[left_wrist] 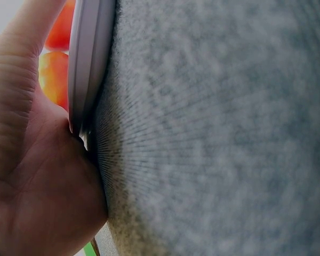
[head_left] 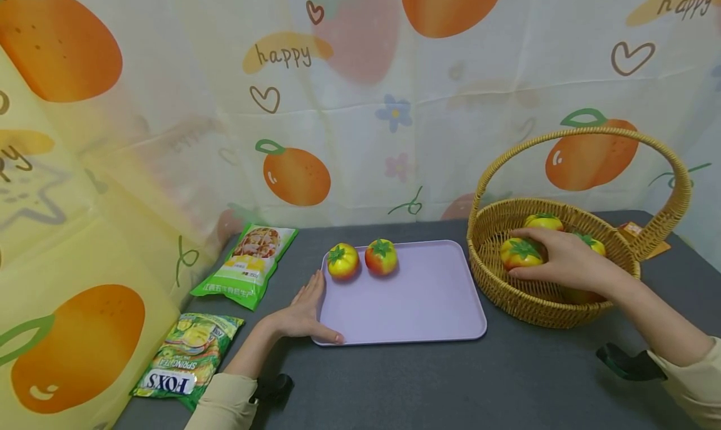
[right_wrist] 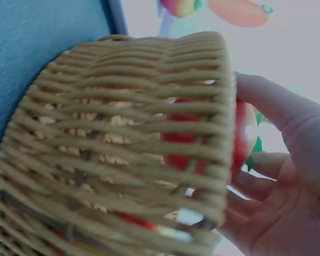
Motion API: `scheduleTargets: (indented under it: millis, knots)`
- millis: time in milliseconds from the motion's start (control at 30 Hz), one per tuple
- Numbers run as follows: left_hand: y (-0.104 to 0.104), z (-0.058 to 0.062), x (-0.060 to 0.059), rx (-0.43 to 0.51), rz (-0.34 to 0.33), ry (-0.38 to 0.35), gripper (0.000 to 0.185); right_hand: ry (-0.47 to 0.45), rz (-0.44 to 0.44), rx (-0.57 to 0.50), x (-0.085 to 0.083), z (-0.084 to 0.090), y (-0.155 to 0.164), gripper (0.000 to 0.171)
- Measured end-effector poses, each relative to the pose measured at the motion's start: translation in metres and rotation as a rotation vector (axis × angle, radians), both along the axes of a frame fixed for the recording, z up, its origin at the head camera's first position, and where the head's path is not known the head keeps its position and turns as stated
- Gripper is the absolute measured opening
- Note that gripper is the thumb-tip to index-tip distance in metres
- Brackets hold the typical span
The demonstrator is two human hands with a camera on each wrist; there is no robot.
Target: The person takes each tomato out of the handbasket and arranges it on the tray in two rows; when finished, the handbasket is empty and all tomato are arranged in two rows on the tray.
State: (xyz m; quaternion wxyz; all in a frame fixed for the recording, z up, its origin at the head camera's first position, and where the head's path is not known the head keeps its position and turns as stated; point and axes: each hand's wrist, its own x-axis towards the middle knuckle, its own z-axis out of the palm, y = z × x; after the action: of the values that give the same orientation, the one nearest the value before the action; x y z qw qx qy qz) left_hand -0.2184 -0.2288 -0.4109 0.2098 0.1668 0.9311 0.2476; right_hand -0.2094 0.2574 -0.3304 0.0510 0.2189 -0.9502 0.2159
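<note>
My right hand (head_left: pixel 554 261) reaches over the rim of a wicker basket (head_left: pixel 529 308) and holds a yellow-red tomato (head_left: pixel 519 253) between thumb and fingers. In the right wrist view this tomato (right_wrist: pixel 244 133) shows red just behind the rim, its green leaves towards the palm. Several more tomatoes lie in the basket, partly hidden by my hand. A lilac tray (head_left: pixel 405 305) bears two tomatoes, one at its far left corner (head_left: pixel 343 261) and another (head_left: pixel 381 257) to its right. Spread out, my left hand (head_left: pixel 304 311) rests against the tray's left edge, thumb at the near left corner.
A green and white food packet (head_left: pixel 248 264) and a green FOX'S bag (head_left: pixel 188 355) lie left of the tray. The basket's tall handle (head_left: pixel 580 131) arches over it. An orange packet (head_left: pixel 656 248) sits behind the basket. A printed curtain (head_left: pixel 360 136) hangs along the table's back.
</note>
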Motion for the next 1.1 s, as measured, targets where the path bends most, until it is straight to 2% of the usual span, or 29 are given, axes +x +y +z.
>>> scheduleTargets:
  millis: [233,533,867,1100]
  knots:
    - [0.0,0.0,0.0,-0.003,0.009,-0.006,0.138,0.03,0.017,0.004,0.004,0.007,-0.009,0.071]
    - [0.0,0.001,0.001,0.003,0.005,-0.006,0.137,0.061,0.063,-0.053,0.009,0.018,-0.023,0.069]
    - [-0.001,0.001,0.001,0.008,0.005,-0.008,0.137,0.016,0.09,-0.104,0.012,0.026,-0.046,0.069]
    - [0.001,0.001,0.0,0.016,0.009,-0.011,0.138,0.008,0.121,-0.095,0.008,0.024,-0.06,0.069]
